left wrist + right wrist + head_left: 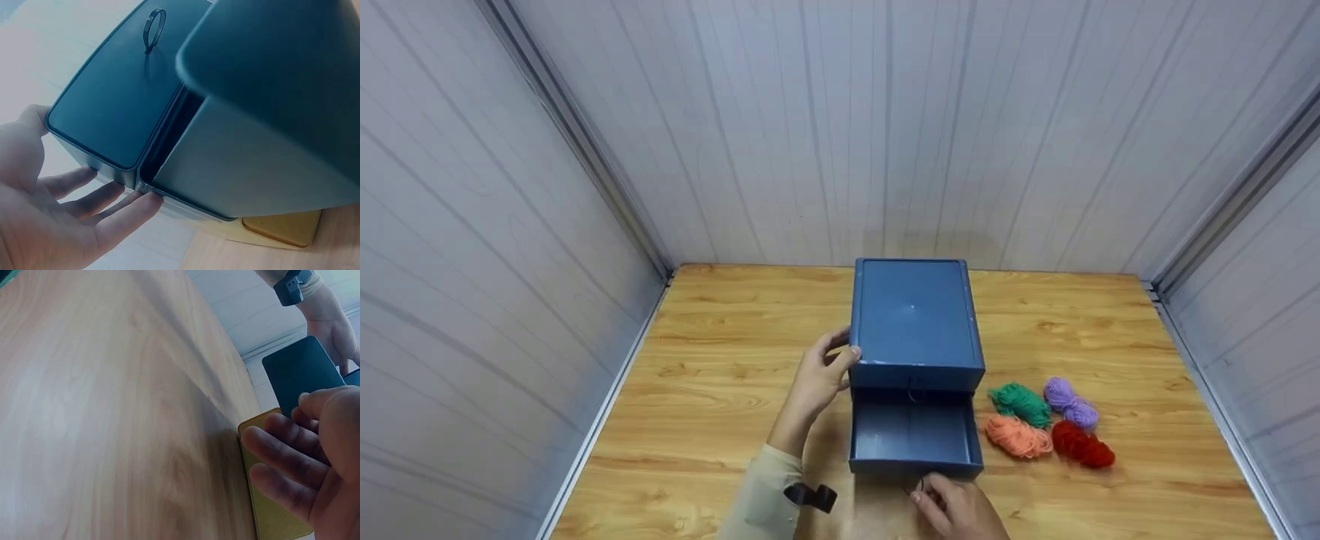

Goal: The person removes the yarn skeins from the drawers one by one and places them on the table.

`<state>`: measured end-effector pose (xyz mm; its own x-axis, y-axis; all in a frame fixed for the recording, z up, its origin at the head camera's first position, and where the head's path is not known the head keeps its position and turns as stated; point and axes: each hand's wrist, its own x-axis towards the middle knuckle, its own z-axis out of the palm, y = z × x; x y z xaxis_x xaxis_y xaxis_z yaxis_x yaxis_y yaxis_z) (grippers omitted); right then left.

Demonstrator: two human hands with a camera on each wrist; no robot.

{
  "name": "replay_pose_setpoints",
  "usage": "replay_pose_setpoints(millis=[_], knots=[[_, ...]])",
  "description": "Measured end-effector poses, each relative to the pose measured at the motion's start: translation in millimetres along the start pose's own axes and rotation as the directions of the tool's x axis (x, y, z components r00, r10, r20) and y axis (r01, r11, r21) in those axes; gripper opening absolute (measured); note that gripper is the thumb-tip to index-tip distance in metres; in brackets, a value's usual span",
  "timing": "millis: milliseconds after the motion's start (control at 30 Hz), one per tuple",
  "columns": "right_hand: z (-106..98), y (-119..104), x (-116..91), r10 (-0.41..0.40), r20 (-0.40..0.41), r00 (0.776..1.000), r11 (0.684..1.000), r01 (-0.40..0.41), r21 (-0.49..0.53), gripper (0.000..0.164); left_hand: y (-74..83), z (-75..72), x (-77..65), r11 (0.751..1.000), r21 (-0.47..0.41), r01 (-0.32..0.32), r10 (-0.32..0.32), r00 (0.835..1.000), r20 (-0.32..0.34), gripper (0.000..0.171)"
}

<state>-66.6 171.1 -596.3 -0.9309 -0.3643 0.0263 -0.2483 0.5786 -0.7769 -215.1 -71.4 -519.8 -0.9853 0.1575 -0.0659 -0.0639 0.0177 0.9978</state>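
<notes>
Pale panelled walls close in a wooden worktop [720,352] on three sides. At the centre of the head view stands a blue drawer box [915,319], and its lower drawer [913,435] is seen pulled out toward the bottom of the frame, with nothing visible inside it. The left hand [821,375] is laid against the box's left side with fingers straight, steadying it; in the left wrist view the fingertips [140,205] are pressed at the lower front corner. The right hand [952,502] is found at the bottom centre, just before the drawer front, its fingers curled about a small dark pull loop [916,487]. Four yarn bundles, green [1020,403], purple [1071,403], orange [1018,436] and red [1081,444], lie untouched just right of the drawer. Opening is judged done; the yarn is not yet inside.
</notes>
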Motion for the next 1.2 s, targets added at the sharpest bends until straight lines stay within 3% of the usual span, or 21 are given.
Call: replay_pose_setpoints(millis=[233,467,667,900,1200], knots=[[-4,-2,7,0.053,-0.008,0.999,0.999,-0.053,0.008,0.017,0.6,0.1,-1.6,1.0,0.001,0.005,-0.005,1.0,0.0,0.054],[-4,2,16,0.066,-0.071,0.995,0.998,-0.067,-0.018,0.016,-0.2,0.1,-0.7,1.0,0.006,0.002,-0.002,1.0,-0.003,0.055],[-4,4,25,0.04,-0.126,0.991,0.997,-0.049,-0.064,0.017,1.3,0.7,-0.4,1.0,0.012,-0.003,0.003,1.0,-0.009,0.055],[-7,9,39,0.034,-0.126,0.991,0.995,-0.046,-0.088,0.016,0.5,-0.2,-0.4,1.0,0.013,-0.008,0.008,1.0,-0.004,0.054],[-10,10,53,0.019,-0.164,0.986,0.999,-0.025,-0.036,0.018,0.3,-1.0,1.4,1.0,0.018,-0.01,0.01,1.0,0.007,0.052]])
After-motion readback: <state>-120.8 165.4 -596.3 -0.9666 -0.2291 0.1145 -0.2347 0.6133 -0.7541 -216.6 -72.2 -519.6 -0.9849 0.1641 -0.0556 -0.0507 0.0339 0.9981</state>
